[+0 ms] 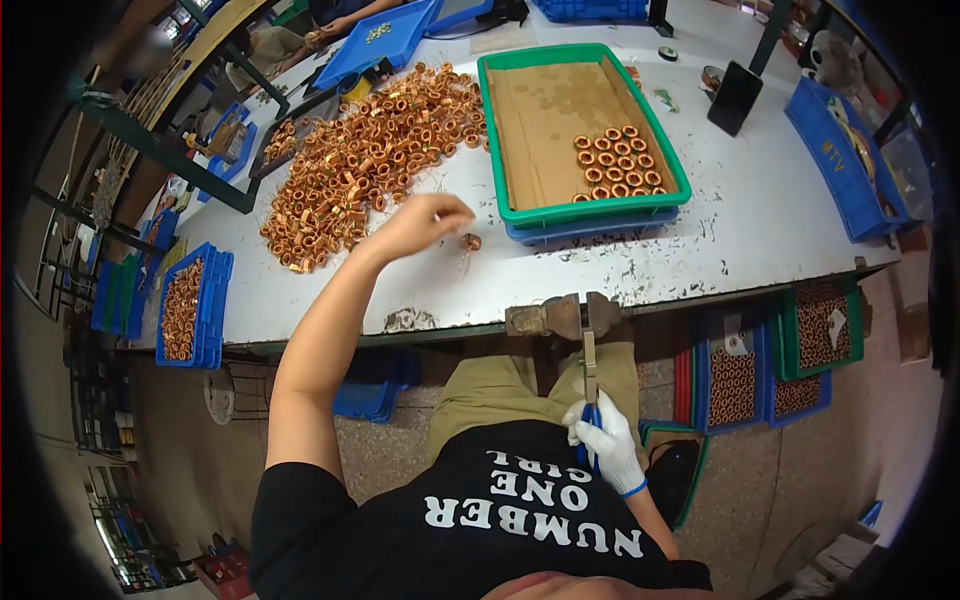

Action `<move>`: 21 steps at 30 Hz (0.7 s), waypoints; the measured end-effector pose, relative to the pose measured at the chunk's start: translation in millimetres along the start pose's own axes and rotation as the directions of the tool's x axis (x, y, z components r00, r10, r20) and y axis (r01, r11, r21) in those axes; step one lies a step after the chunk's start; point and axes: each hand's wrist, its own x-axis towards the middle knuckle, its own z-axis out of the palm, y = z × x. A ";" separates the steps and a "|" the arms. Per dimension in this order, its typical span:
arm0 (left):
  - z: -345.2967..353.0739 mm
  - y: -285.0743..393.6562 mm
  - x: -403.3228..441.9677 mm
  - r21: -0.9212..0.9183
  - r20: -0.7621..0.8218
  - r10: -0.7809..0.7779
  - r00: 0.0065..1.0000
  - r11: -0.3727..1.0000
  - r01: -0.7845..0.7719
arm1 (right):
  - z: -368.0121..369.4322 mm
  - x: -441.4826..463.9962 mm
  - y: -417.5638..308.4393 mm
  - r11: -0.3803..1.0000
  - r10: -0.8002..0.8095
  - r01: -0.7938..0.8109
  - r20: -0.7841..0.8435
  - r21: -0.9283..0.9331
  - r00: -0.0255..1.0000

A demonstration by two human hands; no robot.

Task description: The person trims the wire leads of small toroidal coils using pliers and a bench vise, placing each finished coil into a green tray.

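Note:
My left hand (pixel 428 222), bare, is over the white table with its fingers curled together. Just below its fingertips is a small copper-wound ring coil (pixel 471 242) with thin wire leads; whether they touch I cannot tell. A large heap of similar coils (pixel 375 150) lies beyond and to the left of this hand. In a white glove, my right hand (pixel 608 440) is closed around blue-handled pliers (pixel 590 415) near my lap. The pliers point up toward a metal vise (pixel 562 318) at the table's front edge.
A green tray (pixel 500 150) lined with cardboard holds rows of coils at its near right corner. A phone (pixel 735 98) stands behind it. Blue bins (pixel 840 170) flank the table, and crates of coils (pixel 732 385) sit below right. Another person's hand (pixel 318 38) is at the far left.

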 end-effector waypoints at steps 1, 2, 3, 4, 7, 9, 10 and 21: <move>-1.7 -2.0 3.8 -0.003 -0.105 -0.005 0.994 1.000 0.005 | -0.4 1.0 0.8 1.000 0.004 -0.004 0.013 0.011 1.000; -1.6 -3.0 4.5 -0.005 -0.210 -0.010 0.978 1.000 0.009 | -0.9 1.1 2.3 1.000 0.006 -0.006 0.028 0.022 1.000; 0.4 -2.8 4.5 -0.004 -0.208 -0.012 0.978 1.000 0.012 | -1.4 1.4 4.1 1.000 0.008 -0.009 0.028 0.025 1.000; 3.7 -1.8 6.6 0.029 -0.122 -0.061 0.991 0.997 0.065 | -2.0 2.4 5.9 0.997 0.030 -0.026 0.059 -0.069 0.998; 14.4 3.3 17.6 0.155 0.138 -0.211 0.968 0.970 0.189 | -3.7 3.6 10.0 0.938 0.100 -0.053 0.123 -0.343 0.987; 18.3 3.2 17.9 0.131 0.137 -0.194 0.971 0.976 0.177 | -3.6 3.5 8.5 0.945 0.097 -0.048 0.138 -0.325 0.986; 19.5 1.5 14.5 0.107 0.130 -0.185 0.974 0.979 0.172 | -2.1 4.5 7.3 0.950 0.096 -0.042 0.162 -0.309 0.982; 106.0 44.4 -119.9 -0.981 0.020 -0.337 0.941 -0.188 -0.047 | 53.0 55.9 9.2 0.640 -0.262 0.414 0.323 -0.647 0.909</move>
